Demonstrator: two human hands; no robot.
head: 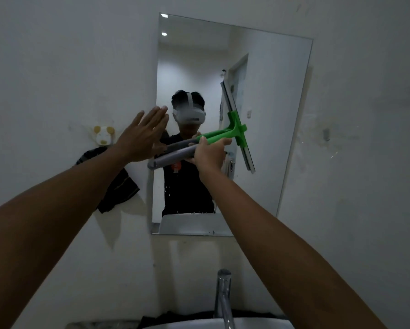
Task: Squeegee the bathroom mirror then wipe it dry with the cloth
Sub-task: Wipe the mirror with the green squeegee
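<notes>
A frameless bathroom mirror (270,103) hangs on the white wall. My right hand (207,155) grips the green-and-grey squeegee (236,134) by its handle, with the long blade lying steeply tilted against the glass right of centre. My left hand (140,136) is flat and spread, fingers together, pressed near the mirror's left edge and holding nothing. A dark cloth (118,186) hangs on the wall left of the mirror, under my left forearm. The mirror reflects a person wearing a headset.
A small yellow-and-white hook (103,135) sits on the wall above the dark cloth. A chrome tap (223,295) rises from the white basin (199,325) at the bottom edge. Another dark item (156,319) lies behind the basin.
</notes>
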